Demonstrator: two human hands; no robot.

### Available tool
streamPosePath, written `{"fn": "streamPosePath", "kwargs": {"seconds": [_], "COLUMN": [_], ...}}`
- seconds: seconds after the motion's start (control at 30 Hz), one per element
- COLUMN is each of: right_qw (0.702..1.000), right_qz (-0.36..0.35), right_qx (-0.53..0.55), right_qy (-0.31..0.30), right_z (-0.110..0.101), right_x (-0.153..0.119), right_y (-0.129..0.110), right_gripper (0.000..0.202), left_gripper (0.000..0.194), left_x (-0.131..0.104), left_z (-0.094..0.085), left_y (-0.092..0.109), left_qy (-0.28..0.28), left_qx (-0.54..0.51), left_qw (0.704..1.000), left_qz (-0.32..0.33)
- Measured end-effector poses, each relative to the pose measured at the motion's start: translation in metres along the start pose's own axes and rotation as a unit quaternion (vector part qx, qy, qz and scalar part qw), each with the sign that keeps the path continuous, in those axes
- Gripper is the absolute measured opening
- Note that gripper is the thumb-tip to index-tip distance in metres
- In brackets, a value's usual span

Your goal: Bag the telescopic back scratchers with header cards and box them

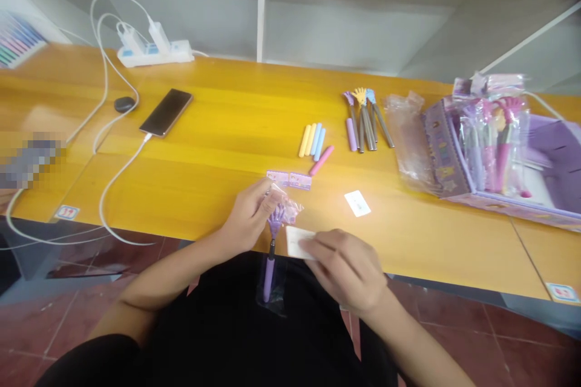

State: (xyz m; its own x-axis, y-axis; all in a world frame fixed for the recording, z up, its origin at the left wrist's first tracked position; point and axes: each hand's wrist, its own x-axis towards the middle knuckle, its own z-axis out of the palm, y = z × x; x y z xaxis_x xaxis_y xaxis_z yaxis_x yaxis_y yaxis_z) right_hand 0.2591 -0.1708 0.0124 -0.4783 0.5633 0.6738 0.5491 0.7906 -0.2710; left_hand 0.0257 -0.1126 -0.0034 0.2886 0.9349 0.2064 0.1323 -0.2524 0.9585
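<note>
My left hand (pixel 249 216) pinches the top of a clear plastic bag that holds a purple back scratcher (pixel 269 278). The scratcher hangs over the table's front edge, its hand-shaped end up and its purple grip down. Between the fingers of my right hand (pixel 349 266) is a small white card (pixel 297 243), close beside the bag. Two printed header cards (pixel 289 179) lie just beyond my left hand. Another white card (pixel 357 203) rests on the table to the right. Farther off are a pink grip (pixel 322 161) and several yellow and blue grips (pixel 313 140).
Loose back scratchers (pixel 367 121) lie beside empty plastic bags (pixel 411 142). At right stands a purple display box (pixel 454 178) with bagged scratchers. A phone (pixel 166 112) charges at left by a power strip (pixel 155 53), with white cables trailing over the table edge.
</note>
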Motion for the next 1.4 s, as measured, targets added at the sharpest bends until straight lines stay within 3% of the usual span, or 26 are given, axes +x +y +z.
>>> {"fn": "streamPosePath", "kwargs": {"seconds": [0.07,0.13,0.23,0.37,0.47,0.73,0.97,1.2,1.4], "right_qw": [0.997,0.996,0.997,0.990,0.987,0.991,0.985,0.982,0.981], "right_qz": [-0.062,-0.064,0.002,0.091,0.126,0.120,0.151,0.155,0.153], "right_qx": [-0.034,-0.058,-0.059,-0.014,0.008,0.040,0.054,0.083,0.098], "right_qy": [-0.012,-0.002,0.050,0.108,0.096,0.049,0.068,0.063,0.063], "right_z": [0.009,0.016,0.019,0.017,0.017,0.017,0.017,0.020,0.018], "right_x": [0.007,0.016,0.034,0.058,0.067,0.076,0.080,0.081,0.084], "right_y": [-0.003,0.001,0.010,0.021,0.027,0.034,0.036,0.037,0.038], "right_gripper": [0.021,0.022,0.024,0.024,0.024,0.017,0.009,0.006,0.008], "left_gripper": [0.054,0.059,0.067,0.046,0.033,0.034,0.033,0.035,0.035], "left_x": [0.000,0.000,-0.001,-0.002,-0.001,0.001,0.008,0.008,0.008], "left_z": [0.000,0.000,0.001,0.003,0.004,0.005,0.002,0.002,0.003], "left_y": [0.000,-0.001,-0.003,-0.003,-0.002,-0.003,0.002,-0.003,-0.005], "left_qy": [0.002,-0.010,-0.022,0.005,0.025,0.008,0.000,0.018,0.036], "left_qx": [0.008,-0.012,-0.059,-0.072,-0.089,-0.109,-0.145,-0.205,-0.241], "left_qw": [1.000,1.000,0.998,0.997,0.996,0.994,0.989,0.978,0.969], "left_qz": [0.003,-0.001,0.001,0.008,-0.005,-0.005,0.020,-0.039,-0.045]}}
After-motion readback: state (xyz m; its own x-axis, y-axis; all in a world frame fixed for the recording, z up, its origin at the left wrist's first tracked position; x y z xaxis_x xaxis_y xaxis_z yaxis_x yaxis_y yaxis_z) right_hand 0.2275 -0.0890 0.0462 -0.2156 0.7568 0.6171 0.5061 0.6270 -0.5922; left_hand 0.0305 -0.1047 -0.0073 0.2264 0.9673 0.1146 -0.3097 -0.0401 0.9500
